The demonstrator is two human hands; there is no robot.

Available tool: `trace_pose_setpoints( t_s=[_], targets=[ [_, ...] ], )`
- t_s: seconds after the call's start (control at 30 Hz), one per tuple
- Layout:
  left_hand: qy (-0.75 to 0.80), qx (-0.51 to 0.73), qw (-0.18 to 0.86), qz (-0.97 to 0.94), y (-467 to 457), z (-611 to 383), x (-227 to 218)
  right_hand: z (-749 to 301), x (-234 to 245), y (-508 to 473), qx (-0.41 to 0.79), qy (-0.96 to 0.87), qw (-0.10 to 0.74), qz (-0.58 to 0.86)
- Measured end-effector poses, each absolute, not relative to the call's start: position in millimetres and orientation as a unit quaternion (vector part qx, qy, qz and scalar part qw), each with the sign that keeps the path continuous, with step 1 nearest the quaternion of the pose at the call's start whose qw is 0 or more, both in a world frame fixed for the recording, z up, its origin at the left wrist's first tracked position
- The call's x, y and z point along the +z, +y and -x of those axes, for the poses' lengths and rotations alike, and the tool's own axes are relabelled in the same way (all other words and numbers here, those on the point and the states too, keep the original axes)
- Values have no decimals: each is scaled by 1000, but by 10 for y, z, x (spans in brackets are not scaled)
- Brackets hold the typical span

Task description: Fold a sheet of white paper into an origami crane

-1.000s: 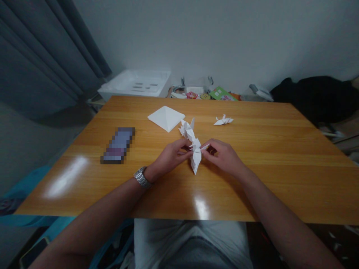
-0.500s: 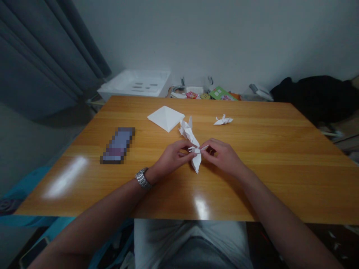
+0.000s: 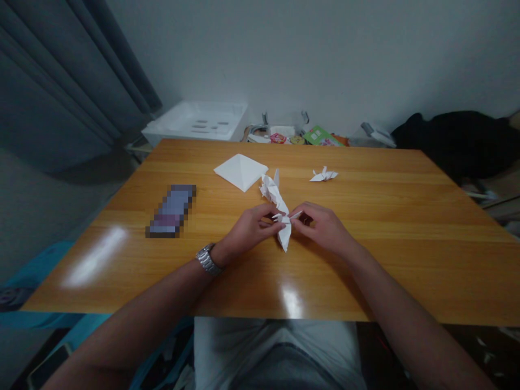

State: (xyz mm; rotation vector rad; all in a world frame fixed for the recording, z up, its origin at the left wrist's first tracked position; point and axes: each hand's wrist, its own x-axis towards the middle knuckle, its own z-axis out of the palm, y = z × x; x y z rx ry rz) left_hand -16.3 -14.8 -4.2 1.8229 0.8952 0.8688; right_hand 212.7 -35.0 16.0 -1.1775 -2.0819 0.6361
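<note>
Both my hands meet over the middle of the wooden table [image 3: 365,260]. My left hand [image 3: 247,230], a metal watch on its wrist, pinches the left side of a folded white paper figure [image 3: 285,233]. My right hand [image 3: 323,227] pinches a thin point of that same paper figure from the right. A second white folded paper figure [image 3: 270,188] lies just beyond my fingers, touching or nearly touching the held one.
A folded white paper square [image 3: 241,170] lies farther back on the left. A small paper crane [image 3: 324,174] sits at the back right. A blurred dark flat object [image 3: 171,211] lies to the left. A white tray [image 3: 197,122] and clutter stand behind the table.
The held paper figure has been drawn tighter between my fingertips, its lower tip a little shorter. My hands stay in almost the same place.
</note>
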Motion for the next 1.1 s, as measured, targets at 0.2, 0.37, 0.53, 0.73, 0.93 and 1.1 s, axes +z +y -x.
trace_pose_setpoints(
  t_s=[0.2,0.37,0.53,0.73,0.93,1.1],
  targets=[
    [369,351,419,-752,-160,166,19,-2192,186,-337,273,-797,324,431],
    [358,356,417,-756,-141,176,-17,-2344,160,-264,296,-785,341,424],
    [348,356,420,-759,-131,180,-68,-2472,11,-127,238,-699,433,516],
    [345,344,404,-774,-140,180,-47,-2671,-110,67,149,-634,477,591],
    [340,342,398,-781,-157,180,-23,-2869,-265,246,48,-667,450,592],
    [344,346,404,-774,-153,181,-39,-2937,-432,369,0,-694,407,594]
  ],
)
